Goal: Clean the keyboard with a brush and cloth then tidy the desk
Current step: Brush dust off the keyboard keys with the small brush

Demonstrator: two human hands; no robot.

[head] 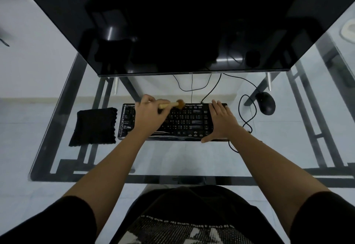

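Frame centre: black keyboard [172, 121] flat on the glass desk [172, 159], below the dark monitor [163, 22]. Left hand [148, 113] has fingers curled round a wooden-handled brush [172, 105]; bristles appear to touch the top key row, contact not certain. Right hand [221, 121] lies flat, fingers straight, on the keyboard's right end. Folded black cloth [95, 126] just left of the keyboard. Mouse [266, 103] at right, apart.

Office workstation: glass desk [172, 159], monitor [172, 22], keyboard [184, 120], mouse [266, 102].
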